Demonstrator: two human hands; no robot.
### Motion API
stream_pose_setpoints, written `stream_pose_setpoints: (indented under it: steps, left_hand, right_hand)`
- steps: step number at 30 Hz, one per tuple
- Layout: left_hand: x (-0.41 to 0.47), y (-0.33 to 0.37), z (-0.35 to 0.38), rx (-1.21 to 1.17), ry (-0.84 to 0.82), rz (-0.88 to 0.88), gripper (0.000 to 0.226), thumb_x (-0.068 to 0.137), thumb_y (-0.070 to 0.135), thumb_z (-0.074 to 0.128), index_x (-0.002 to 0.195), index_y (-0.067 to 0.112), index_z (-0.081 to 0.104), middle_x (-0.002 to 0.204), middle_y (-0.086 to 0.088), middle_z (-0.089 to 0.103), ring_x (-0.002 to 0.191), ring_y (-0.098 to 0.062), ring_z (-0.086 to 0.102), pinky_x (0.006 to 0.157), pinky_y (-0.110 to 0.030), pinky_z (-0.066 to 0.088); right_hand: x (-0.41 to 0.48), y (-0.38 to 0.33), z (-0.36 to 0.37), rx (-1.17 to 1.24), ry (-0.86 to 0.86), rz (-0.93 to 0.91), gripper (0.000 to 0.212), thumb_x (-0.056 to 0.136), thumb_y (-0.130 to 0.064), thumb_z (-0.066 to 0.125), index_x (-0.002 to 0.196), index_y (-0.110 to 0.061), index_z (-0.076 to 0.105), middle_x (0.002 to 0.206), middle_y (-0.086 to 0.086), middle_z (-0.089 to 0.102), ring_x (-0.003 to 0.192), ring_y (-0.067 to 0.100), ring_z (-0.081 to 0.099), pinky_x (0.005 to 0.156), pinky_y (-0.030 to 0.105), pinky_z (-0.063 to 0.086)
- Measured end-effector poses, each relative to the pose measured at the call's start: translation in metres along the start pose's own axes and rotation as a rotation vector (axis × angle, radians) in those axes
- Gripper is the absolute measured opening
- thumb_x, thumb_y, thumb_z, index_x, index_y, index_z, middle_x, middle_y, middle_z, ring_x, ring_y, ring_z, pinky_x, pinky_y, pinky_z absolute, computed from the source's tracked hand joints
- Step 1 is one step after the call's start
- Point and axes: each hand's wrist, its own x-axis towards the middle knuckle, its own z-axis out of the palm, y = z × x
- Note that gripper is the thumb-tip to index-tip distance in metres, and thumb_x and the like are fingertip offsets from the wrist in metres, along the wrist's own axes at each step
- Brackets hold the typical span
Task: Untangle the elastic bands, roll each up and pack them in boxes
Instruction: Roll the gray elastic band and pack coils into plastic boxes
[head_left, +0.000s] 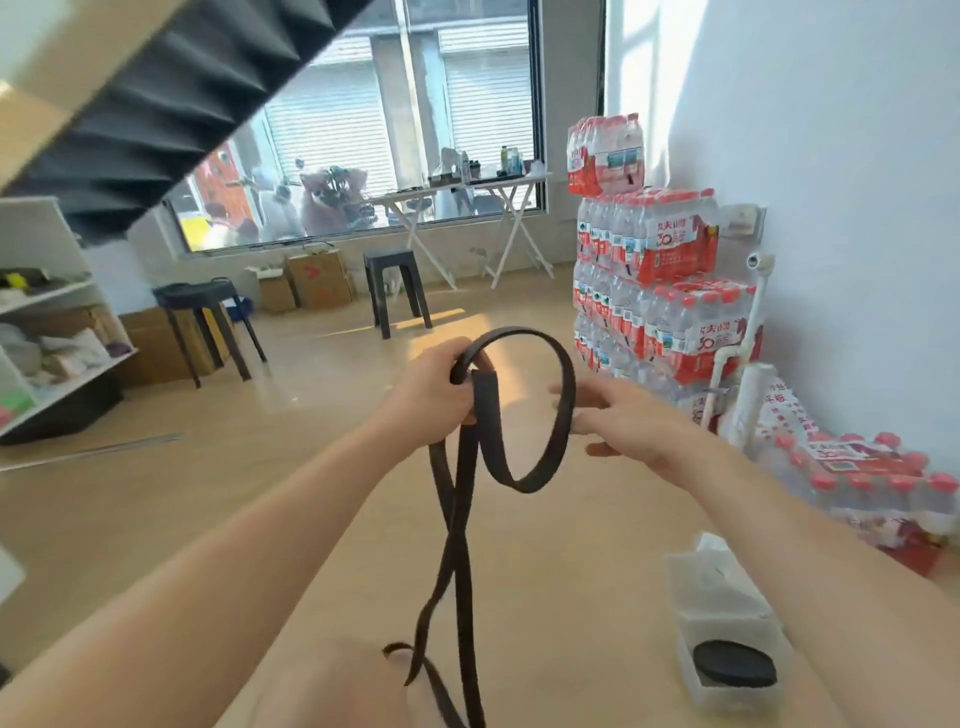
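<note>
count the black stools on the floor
2: left stool near the shelf unit, middle stool below the window. Others may be hidden outside the view.

Red labels (671, 238) on the water packs (618, 299) show a big "30" under Chinese characters, "夫山" among them; smaller print blurs.

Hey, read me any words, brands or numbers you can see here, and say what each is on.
"30": white, on the red wrap of the stacked water bottle packs.
Chinese characters above it: too blurred to read.
Red characters on the white bag by the wall: too blurred.
Red mark on the cardboard box: unreadable.
</note>
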Motion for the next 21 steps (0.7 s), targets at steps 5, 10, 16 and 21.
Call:
stream_pose_setpoints:
  steps: [5, 10, 16, 21]
  left_hand:
    - [0.002, 0.044, -0.008, 0.057, 0.044, -0.069, 0.024, 0.091, 0.003, 0.053, 0.110, 0.017, 0.059, 0.093, -0.005, 0.064, 0.069, -0.013, 0.067, 0.055, -0.019, 0.055]
    - [0.008, 0.057, -0.008, 0.201, 0.108, -0.109, 0.034, 0.085, 0.011, 0.056, 0.112, 0.030, 0.054, 0.092, -0.003, 0.063, 0.054, -0.016, 0.059, 0.051, -0.026, 0.053]
    - [0.013, 0.037, 0.000, 0.001, -0.001, -0.281, 0.031, 0.087, 0.009, 0.058, 0.111, 0.028, 0.059, 0.090, -0.007, 0.064, 0.050, -0.010, 0.048, 0.041, -0.018, 0.041]
    - [0.016, 0.015, -0.002, -0.456, 0.009, -0.352, 0.022, 0.095, 0.007, 0.048, 0.108, 0.014, 0.065, 0.085, -0.010, 0.054, 0.045, -0.008, 0.041, 0.040, -0.015, 0.037]
  right_hand:
    - [0.008, -0.023, 0.020, 0.251, 0.170, 0.005, 0.055, 0.089, -0.004, 0.049, 0.140, -0.024, 0.039, 0.133, 0.006, 0.051, 0.114, 0.024, 0.052, 0.089, 0.040, 0.054]
    - [-0.007, -0.034, 0.009, 0.244, 0.082, -0.212, 0.031, 0.098, -0.044, 0.044, 0.122, -0.026, 0.052, 0.124, 0.003, 0.059, 0.113, 0.018, 0.054, 0.082, 0.028, 0.041]
    - [0.023, -0.025, 0.018, 0.196, -0.043, -0.239, 0.010, 0.088, -0.015, 0.066, 0.096, -0.015, 0.070, 0.068, -0.005, 0.062, 0.068, 0.010, 0.059, 0.060, 0.017, 0.045]
    - [0.063, 0.019, 0.024, 0.052, 0.277, 0.044, 0.041, 0.079, -0.024, 0.074, 0.115, -0.024, 0.054, 0.116, 0.003, 0.052, 0.105, 0.021, 0.050, 0.073, 0.028, 0.044]
